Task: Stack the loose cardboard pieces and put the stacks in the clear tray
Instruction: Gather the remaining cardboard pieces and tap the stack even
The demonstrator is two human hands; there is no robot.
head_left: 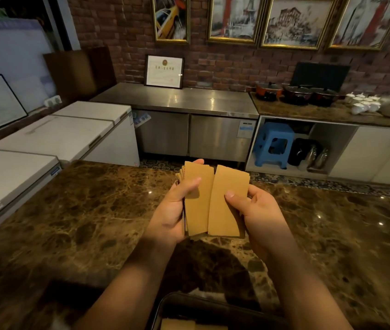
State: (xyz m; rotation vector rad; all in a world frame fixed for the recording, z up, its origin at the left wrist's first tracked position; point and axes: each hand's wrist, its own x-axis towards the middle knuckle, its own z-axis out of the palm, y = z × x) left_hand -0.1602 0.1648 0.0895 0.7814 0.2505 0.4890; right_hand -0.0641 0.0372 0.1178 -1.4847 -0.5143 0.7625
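I hold tan cardboard pieces in the air above the brown marble counter. My left hand grips a stack of cardboard pieces, thumb across the front. My right hand holds a single cardboard piece right beside the stack, its left edge overlapping it. At the bottom edge of the view the clear tray shows its rim between my forearms, with more cardboard pieces lying inside.
White chest freezers stand to the left. A steel counter runs along the brick wall beyond the marble top. Pots and white dishes sit at the back right, a blue stool below them.
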